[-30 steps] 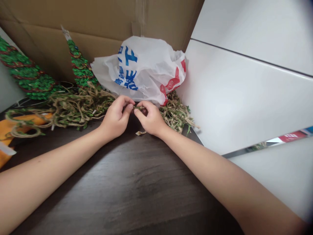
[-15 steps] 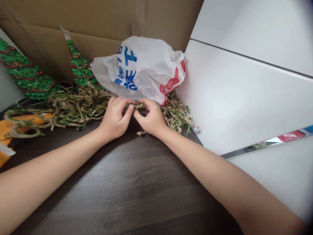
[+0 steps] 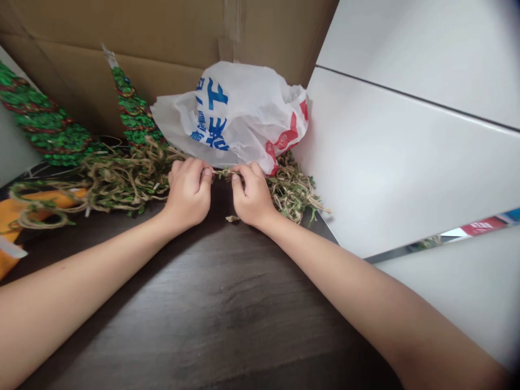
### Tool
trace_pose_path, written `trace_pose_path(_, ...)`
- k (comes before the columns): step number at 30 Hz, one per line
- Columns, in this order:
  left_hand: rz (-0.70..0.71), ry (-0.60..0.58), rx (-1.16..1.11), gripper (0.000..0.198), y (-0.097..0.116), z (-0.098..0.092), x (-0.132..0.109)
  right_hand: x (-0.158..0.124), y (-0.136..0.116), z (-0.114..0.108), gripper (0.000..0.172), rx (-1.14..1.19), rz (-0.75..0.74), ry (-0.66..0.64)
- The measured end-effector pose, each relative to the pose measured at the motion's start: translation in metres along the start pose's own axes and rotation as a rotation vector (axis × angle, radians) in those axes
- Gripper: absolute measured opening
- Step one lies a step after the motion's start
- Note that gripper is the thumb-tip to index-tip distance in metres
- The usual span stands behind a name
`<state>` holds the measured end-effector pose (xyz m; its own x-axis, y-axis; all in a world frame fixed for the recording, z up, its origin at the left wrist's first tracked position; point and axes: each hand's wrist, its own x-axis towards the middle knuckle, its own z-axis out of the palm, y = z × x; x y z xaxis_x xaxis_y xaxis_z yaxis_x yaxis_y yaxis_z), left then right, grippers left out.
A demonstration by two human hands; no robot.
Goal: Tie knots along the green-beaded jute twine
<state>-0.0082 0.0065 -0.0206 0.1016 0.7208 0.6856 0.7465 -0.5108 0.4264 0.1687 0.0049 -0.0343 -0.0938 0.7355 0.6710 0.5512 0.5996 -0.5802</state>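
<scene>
A dark wood table (image 3: 211, 319) carries tangled jute twine (image 3: 122, 181), an orange wrapper (image 3: 10, 265) and a dried leaf scrap (image 3: 232, 219).

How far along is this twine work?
Looks done: two glittery green cone trees lean by the brown cardboard wall. In hand: left hand and right hand pinch a strand of leafy jute twine. Remaining: more tangled twine lies loose on the dark wooden table.

A crumpled white plastic bag (image 3: 231, 114) leans against a cardboard box wall (image 3: 122, 32), beside glittery green cones (image 3: 43, 119).
</scene>
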Motion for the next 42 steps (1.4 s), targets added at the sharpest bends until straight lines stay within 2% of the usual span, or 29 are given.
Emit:
trace_pose_path(5, -0.081, 0.086, -0.004, 0.028, -0.001, 0.002, -0.002, 0.000, 0.001, 0.001, 0.031, -0.013, 0.009, -0.012)
trace_pose_path(10, -0.116, 0.089, -0.050, 0.023, -0.004, 0.002, 0.002, 0.001, 0.002, 0.003, 0.031, -0.010, 0.052, 0.032)
trace_pose_path(14, -0.129, 0.063, -0.040, 0.021, 0.002, -0.001, 0.002, 0.000, 0.003, 0.003, 0.030, -0.044, 0.028, 0.030)
trace_pose_path(17, -0.048, 0.045, -0.021, 0.022, 0.011, -0.006, -0.002, -0.001, 0.001, 0.002, 0.031, -0.079, -0.005, -0.023)
trace_pose_path(19, 0.050, -0.016, -0.036, 0.027, 0.016, -0.007, -0.004, -0.002, -0.001, 0.000, 0.031, -0.073, -0.038, -0.073)
trace_pose_path(21, 0.087, -0.064, -0.036, 0.028, 0.018, -0.008, -0.006, -0.002, -0.002, 0.000, 0.032, -0.038, -0.078, -0.099)
trace_pose_path(26, 0.004, -0.056, 0.000, 0.022, 0.012, -0.005, -0.004, 0.000, 0.003, 0.001, 0.028, 0.031, -0.083, -0.047)
trace_pose_path(30, -0.074, 0.031, 0.002, 0.019, 0.007, -0.004, -0.002, 0.001, 0.006, 0.003, 0.027, 0.027, -0.022, -0.036)
trace_pose_path(32, -0.142, 0.078, -0.006, 0.022, 0.006, -0.005, -0.002, 0.001, 0.007, 0.004, 0.026, 0.004, -0.004, -0.030)
trace_pose_path(35, -0.204, 0.059, 0.018, 0.028, 0.010, -0.007, -0.002, 0.001, 0.008, 0.004, 0.026, -0.031, -0.003, -0.032)
trace_pose_path(38, -0.090, -0.007, 0.072, 0.035, 0.017, -0.009, -0.004, 0.002, 0.007, 0.003, 0.027, -0.044, -0.013, -0.028)
trace_pose_path(42, 0.100, -0.105, 0.069, 0.031, 0.021, -0.010, -0.007, 0.002, 0.006, 0.002, 0.024, -0.011, -0.051, -0.045)
